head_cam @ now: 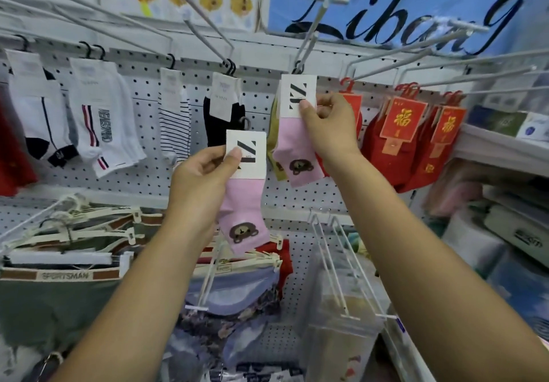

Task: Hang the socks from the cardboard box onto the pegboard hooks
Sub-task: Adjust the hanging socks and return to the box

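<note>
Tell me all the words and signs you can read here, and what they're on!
"Libang": blue banner.
"SPORTSMAN": waistband.
"福": red sock cards.
"Z"-like mark: white card on the pink sock in the left hand; same on the upper pink sock the right hand pinches.
Small print, white sock's lettering: too blurred.

The left hand [205, 170] pinches a pink sock [243, 203] by its card; the right hand [329, 126] pinches another pink sock's card [298, 96] hanging on a pegboard hook [309, 42].
</note>
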